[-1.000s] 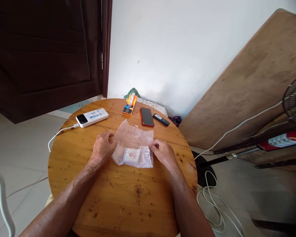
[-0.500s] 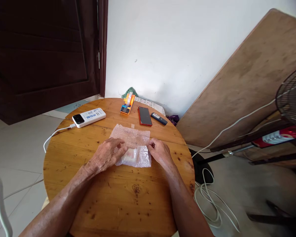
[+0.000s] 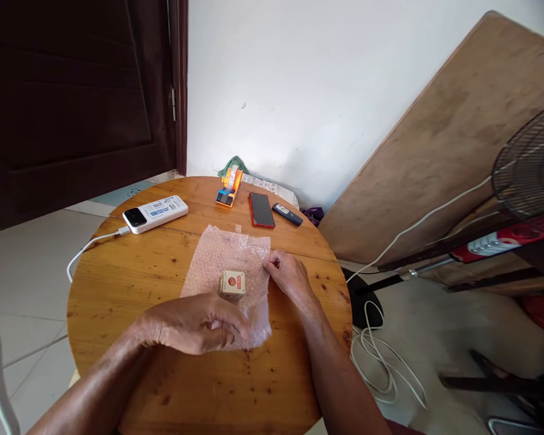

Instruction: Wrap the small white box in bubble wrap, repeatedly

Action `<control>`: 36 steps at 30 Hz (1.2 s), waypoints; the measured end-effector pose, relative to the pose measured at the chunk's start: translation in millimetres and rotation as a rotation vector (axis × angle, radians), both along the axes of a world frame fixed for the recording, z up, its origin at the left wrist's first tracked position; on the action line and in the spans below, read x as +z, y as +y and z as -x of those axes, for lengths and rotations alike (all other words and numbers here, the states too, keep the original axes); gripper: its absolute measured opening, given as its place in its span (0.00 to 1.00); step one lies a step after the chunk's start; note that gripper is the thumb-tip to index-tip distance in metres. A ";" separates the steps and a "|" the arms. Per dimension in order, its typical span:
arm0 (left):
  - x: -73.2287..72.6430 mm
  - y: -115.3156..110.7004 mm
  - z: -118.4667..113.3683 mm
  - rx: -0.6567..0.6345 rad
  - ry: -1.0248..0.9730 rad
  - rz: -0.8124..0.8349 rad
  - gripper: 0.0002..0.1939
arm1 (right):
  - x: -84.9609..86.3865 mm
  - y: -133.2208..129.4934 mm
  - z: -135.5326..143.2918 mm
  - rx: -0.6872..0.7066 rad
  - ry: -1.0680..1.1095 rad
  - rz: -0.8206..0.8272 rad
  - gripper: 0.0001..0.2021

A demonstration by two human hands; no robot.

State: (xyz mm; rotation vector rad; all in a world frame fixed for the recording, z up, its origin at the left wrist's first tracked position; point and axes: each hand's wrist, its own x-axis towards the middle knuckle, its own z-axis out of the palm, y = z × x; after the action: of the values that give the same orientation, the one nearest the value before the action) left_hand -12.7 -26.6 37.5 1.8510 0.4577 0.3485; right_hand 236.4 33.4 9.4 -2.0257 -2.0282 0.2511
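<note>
A sheet of pinkish, clear bubble wrap (image 3: 208,257) lies spread on the round wooden table (image 3: 249,393). On it sits a small cream-coloured box (image 3: 233,283) with red markings on its top. My left hand (image 3: 194,323) is at the near edge of the wrap, closed on it with curled fingers; part of the grip is hidden. With thumb and fingers pinched, my right hand (image 3: 288,275) holds the right edge of the sheet. Neither hand touches the box.
A white power bank (image 3: 158,212) with a cable lies at the far left. Along the back are an orange tape dispenser (image 3: 229,186), a red-edged phone (image 3: 262,210) and a dark handheld device (image 3: 288,214). A fan (image 3: 532,163) and a leaning board (image 3: 435,133) stand right.
My left hand has drawn the folded layer of bubble wrap down toward me, so the sheet lies unfolded and the box is uncovered. My right hand stays at the right edge.
</note>
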 end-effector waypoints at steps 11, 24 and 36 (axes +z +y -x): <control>0.8 -6.0 -9.8 -0.096 0.015 -0.119 0.14 | 3.6 -3.6 -2.5 0.047 0.018 -0.013 0.05; -7.9 -6.7 -17.4 0.149 0.120 -0.291 0.10 | 4.6 -8.2 -1.8 0.241 0.011 -0.058 0.09; -31.9 -14.6 -36.8 0.151 0.235 -0.629 0.08 | 27.1 -26.0 10.8 0.581 0.435 0.105 0.19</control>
State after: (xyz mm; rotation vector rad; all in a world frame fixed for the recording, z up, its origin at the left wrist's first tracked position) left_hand 24.1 -41.2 5.6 2.4917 0.7086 0.4087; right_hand 225.6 7.4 36.5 -1.2262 -2.2734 0.8406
